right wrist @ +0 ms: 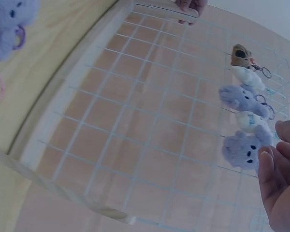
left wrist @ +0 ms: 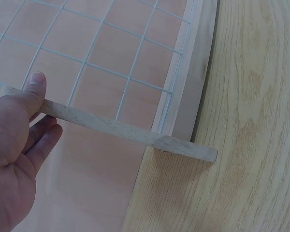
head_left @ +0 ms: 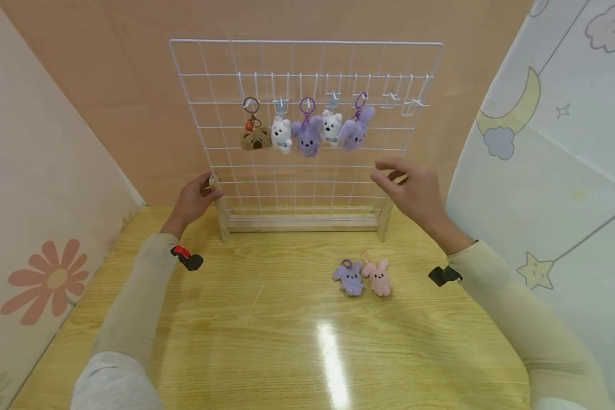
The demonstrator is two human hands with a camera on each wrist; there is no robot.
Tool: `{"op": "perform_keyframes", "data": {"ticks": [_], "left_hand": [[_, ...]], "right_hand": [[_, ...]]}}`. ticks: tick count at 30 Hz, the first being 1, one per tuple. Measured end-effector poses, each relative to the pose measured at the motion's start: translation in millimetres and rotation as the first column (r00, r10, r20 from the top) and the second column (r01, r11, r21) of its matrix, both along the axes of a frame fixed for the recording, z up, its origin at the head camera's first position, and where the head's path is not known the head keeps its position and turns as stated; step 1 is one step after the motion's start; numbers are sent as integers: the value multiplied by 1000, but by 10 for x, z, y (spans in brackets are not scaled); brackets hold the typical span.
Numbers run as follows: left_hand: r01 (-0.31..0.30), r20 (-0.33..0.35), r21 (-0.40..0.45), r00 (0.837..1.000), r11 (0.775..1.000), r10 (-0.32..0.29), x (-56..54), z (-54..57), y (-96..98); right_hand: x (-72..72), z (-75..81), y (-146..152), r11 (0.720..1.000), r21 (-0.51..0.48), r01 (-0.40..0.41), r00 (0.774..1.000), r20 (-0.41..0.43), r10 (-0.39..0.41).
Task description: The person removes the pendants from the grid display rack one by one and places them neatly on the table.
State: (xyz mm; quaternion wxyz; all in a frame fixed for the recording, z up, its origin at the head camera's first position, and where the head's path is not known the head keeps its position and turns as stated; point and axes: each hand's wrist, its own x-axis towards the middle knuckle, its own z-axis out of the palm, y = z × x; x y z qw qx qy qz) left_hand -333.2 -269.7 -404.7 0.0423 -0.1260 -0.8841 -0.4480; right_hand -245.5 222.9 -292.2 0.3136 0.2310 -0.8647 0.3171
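Observation:
A white wire grid rack (head_left: 307,166) stands upright in a wooden base. My left hand (head_left: 193,196) grips the top of its left wooden post (left wrist: 106,124), thumb on one side and fingers on the other. My right hand (head_left: 412,185) is raised near the rack's right side, fingers loosely bent with nothing between them. From hooks on the grid hang a brown bear keychain (head_left: 256,138), two white dog keychains, one (head_left: 281,135) left and one (head_left: 331,127) right, and two purple bunny keychains, one central (head_left: 308,136) and one rightmost (head_left: 356,132).
On the wooden table (head_left: 266,341), in front of the rack, lie a purple bunny keychain (head_left: 351,279) and a pink bunny keychain (head_left: 379,278). Bare hooks (head_left: 412,103) hang at the grid's upper right. Printed cloth panels (head_left: 553,171) border both sides.

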Motion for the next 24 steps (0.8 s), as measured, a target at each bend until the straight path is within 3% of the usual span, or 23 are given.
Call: {"op": "perform_keyframes", "data": {"ticks": [11,24], "left_hand": [[0,8,6,1000,1000,0,-10,-2,8],[0,0,3,1000,1000,0,2,-1,-4]], "right_hand": [[-175,396,-172,991,-111,81,995,-46,-87],[-449,567,-356,979,-163,120,991,-44,-129]]}}
